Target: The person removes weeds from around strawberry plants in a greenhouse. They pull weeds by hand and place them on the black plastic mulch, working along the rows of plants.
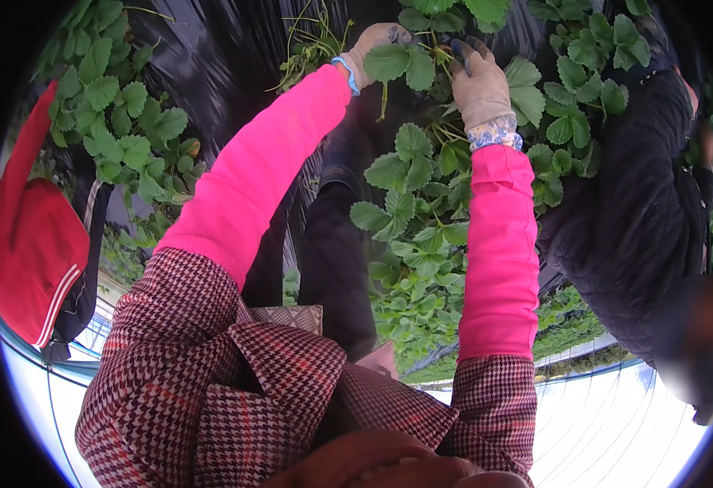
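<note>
Both my hands wear beige knit work gloves with dark fingertips, below bright pink sleeve covers. My left hand (378, 49) reaches into a strawberry plant (414, 64) from its left side. A leaf partly hides the fingers, so their grip is unclear. Across the same plant, my right hand (481, 82) has its fingertips at the stems (442, 55) near the crown. Whether those fingers pinch a stem cannot be made out. Just left of my left hand lies a loose bunch of thin stems and leaves (311, 52).
Black plastic mulch film (210, 67) covers the ground. More strawberry plants (414, 165) grow below my hands, with other rows (119, 116) at left and right (576, 91). A person in red (39, 256) bends at left; another in a dark quilted jacket (625, 213) is close at right.
</note>
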`<action>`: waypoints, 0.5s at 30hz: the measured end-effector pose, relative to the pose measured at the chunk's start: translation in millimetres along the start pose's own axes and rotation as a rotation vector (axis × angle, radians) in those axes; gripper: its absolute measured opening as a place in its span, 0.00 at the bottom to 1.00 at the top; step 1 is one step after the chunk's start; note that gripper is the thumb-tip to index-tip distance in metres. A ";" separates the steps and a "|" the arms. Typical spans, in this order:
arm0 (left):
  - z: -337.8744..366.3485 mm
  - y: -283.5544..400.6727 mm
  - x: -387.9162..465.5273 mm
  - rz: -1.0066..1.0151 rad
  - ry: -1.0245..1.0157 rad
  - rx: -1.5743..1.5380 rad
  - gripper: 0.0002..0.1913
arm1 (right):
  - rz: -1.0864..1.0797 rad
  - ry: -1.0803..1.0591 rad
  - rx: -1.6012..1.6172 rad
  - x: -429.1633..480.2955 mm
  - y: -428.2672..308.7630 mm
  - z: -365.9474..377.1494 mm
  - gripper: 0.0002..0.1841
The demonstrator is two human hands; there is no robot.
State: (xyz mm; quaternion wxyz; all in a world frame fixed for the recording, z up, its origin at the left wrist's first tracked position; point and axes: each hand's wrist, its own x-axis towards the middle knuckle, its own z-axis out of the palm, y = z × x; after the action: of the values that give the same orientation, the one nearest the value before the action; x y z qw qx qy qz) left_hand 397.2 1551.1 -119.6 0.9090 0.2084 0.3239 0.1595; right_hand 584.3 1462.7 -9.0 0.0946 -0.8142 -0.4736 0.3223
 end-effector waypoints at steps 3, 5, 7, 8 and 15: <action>28.8 7.2 -41.5 0.106 0.113 0.551 0.10 | -0.045 -0.004 -0.012 0.4 0.1 -0.5 0.19; 54.1 22.9 -50.9 0.020 0.170 0.037 0.09 | -0.025 -0.034 -0.031 1.4 0.4 -1.2 0.20; 61.9 52.6 -60.9 0.014 -0.169 -0.300 0.10 | -0.010 -0.050 -0.053 3.7 0.3 -2.4 0.20; 60.7 67.4 -65.0 0.167 -0.075 -0.257 0.11 | -0.020 -0.058 -0.054 5.0 -0.4 -3.1 0.21; -16.7 120.0 -131.0 -0.155 0.391 0.733 0.13 | 0.041 -0.110 -0.154 7.5 -11.3 -5.0 0.21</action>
State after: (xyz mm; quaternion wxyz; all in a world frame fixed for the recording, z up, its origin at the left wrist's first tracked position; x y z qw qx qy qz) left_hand 270.8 1603.5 -5.1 0.7054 0.4589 0.5402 0.0011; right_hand 581.9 1475.8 -3.2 -0.0009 -0.8096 -0.4847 0.3310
